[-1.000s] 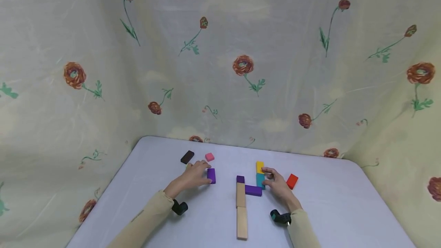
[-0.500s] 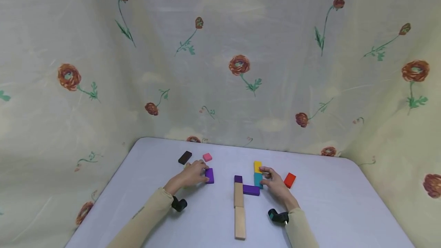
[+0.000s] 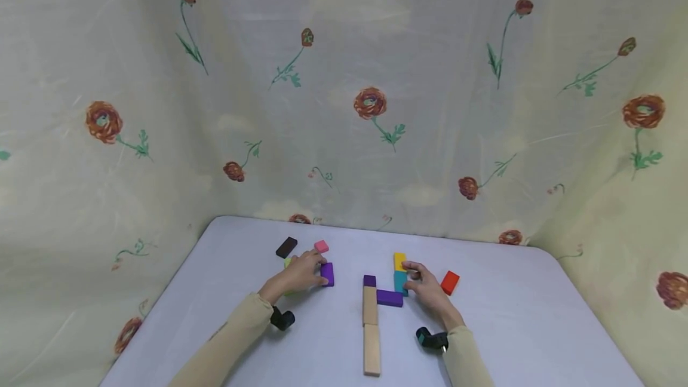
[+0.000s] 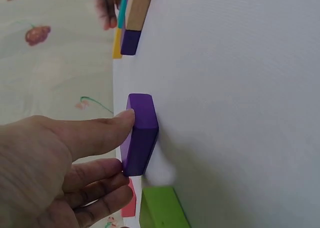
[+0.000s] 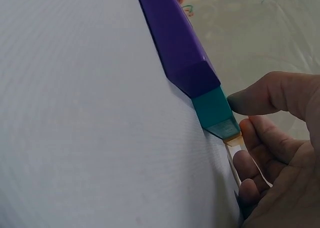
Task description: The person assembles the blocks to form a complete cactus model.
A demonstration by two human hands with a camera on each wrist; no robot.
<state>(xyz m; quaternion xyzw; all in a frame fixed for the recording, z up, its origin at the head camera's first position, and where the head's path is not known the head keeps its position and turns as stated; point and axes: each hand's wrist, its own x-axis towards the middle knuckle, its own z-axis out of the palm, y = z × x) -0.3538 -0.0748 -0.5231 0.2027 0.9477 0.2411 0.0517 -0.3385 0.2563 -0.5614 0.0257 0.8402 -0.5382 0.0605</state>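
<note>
My left hand [image 3: 301,275] pinches a purple block [image 3: 328,275] between thumb and fingers, across its length; the left wrist view shows this purple block [image 4: 142,133] low over or on the table. At the right, my right hand [image 3: 427,286] rests beside a teal block [image 3: 400,283] and a yellow block [image 3: 399,261] joined end to end. Its thumb touches the teal block [image 5: 216,110] while the fingers lie near the yellow one, loosely bent. Another purple block [image 3: 389,298] links the teal block to a column of two plain wood blocks [image 3: 371,348] topped by a dark purple piece [image 3: 369,280].
A lime green block [image 4: 162,208] lies beside the left hand, partly hidden in the head view. Behind it are a dark brown block [image 3: 286,248] and a pink block [image 3: 321,246]. A red block [image 3: 450,282] sits right of the right hand. Flowered cloth [image 3: 371,184] hangs behind the table.
The left hand and its purple block have shifted slightly right relative to the other blocks, uncovering more of the lime green one. My right hand stays in place; the head view has panned a little.
</note>
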